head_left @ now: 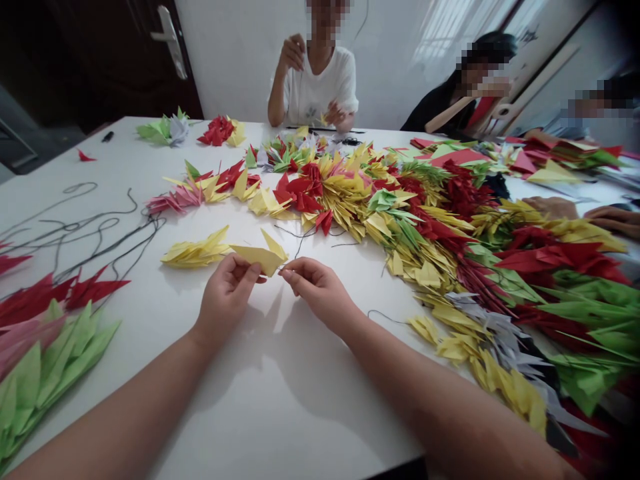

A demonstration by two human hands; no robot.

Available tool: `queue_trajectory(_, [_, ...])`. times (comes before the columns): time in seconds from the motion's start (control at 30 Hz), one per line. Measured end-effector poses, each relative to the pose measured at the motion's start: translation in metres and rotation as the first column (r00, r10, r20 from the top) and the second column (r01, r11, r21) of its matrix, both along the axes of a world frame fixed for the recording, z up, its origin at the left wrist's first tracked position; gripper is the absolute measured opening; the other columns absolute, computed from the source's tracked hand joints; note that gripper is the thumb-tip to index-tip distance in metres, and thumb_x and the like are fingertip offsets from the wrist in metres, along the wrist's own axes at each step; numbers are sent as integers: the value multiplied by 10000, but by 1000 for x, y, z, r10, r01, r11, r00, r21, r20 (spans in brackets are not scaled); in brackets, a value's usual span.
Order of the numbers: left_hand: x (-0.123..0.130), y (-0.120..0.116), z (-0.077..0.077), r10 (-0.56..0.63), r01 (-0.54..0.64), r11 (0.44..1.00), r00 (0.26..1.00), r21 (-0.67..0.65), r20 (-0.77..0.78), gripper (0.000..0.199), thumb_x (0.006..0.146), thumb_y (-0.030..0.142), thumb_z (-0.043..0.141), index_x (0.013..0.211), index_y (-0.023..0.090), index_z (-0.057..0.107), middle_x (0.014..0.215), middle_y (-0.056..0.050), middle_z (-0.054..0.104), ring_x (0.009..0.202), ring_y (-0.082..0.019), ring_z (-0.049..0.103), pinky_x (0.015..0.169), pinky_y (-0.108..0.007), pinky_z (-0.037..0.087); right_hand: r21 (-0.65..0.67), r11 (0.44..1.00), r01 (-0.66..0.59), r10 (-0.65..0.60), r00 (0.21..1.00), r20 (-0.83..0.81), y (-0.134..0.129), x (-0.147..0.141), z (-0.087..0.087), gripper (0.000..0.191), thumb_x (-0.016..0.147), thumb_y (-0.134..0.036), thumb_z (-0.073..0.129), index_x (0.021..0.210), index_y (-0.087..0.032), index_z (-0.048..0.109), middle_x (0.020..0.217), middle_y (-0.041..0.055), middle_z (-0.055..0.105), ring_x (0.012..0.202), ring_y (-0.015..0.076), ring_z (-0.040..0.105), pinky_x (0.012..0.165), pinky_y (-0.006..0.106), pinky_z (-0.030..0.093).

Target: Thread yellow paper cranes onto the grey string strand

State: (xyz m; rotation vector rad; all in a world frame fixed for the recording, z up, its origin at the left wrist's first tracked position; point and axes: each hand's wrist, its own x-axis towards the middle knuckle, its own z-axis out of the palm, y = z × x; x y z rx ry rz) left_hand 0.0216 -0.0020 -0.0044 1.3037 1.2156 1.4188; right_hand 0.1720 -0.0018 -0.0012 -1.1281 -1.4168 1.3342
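Note:
A yellow folded-paper crane (259, 257) is pinched between the thumb and fingers of my left hand (231, 287), just above the white table. My right hand (315, 283) is closed close to the crane's right side, its fingertips pinching the end of a thin black string (299, 248). Whether a needle is on that string is too small to tell. Behind my left hand lies a row of yellow paper cranes (195, 251), nested together.
Dense strings of red, yellow, green and grey paper cranes (350, 193) curve across the white table (280, 413) to the right. More cranes (55, 373) and loose black strings (95, 223) lie left. A person in white (320, 83) sits opposite; others sit at right.

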Motion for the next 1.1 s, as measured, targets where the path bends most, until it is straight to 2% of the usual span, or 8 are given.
queue_trajectory(0.6, [-2, 0, -3, -8, 9, 1000, 1000, -17, 12, 296, 697, 425, 627, 743, 159, 506, 706, 8, 621, 627, -112, 616, 628, -240, 518, -9, 1000, 14, -14, 1000, -7, 2, -2, -2, 189, 728, -367, 569, 766, -182, 569, 546, -50, 424, 515, 70, 365, 493, 218, 278])
queue_trajectory(1.1, [-2, -1, -3, -20, 20, 1000, 1000, -21, -4, 284, 711, 416, 621, 759, 158, 514, 726, -1, 632, 648, -120, 624, 646, -252, 531, -12, 1000, 24, -25, 998, -54, 1, -4, -1, 167, 719, -342, 576, 748, -178, 571, 540, -51, 440, 527, 69, 399, 507, 217, 294])
